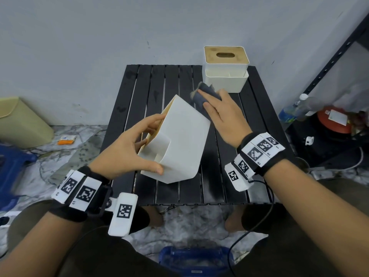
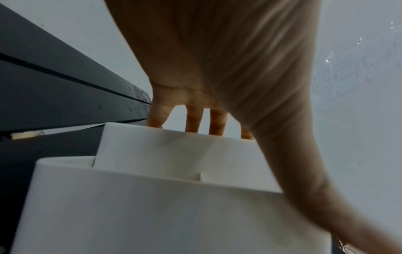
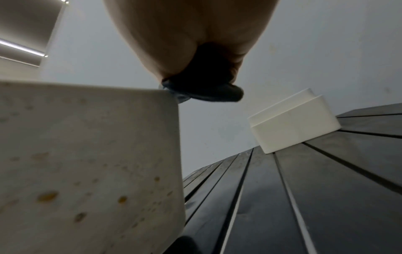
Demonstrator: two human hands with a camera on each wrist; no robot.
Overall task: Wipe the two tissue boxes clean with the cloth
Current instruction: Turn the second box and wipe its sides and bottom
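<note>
A white tissue box (image 1: 179, 140) is tilted up off the black slatted table (image 1: 159, 84), its wooden lid facing left. My left hand (image 1: 137, 144) grips it, thumb on the near lower corner and fingers (image 2: 193, 120) on the lid side. In the right wrist view this box (image 3: 87, 154) shows yellowish spots on its side. My right hand (image 1: 217, 110) holds a dark grey cloth (image 1: 201, 94) against the box's far upper edge; the cloth (image 3: 208, 86) bunches under the palm. The second tissue box (image 1: 226, 68), white with a wooden slotted lid, stands at the table's back right corner.
A grey wall rises right behind the table. On the floor at the left are a beige bin (image 1: 22, 122) and a blue stool (image 1: 12, 168). At the right stand a black rack (image 1: 329, 62) and a water bottle (image 1: 293, 108). A blue crate (image 1: 195, 258) lies between my knees.
</note>
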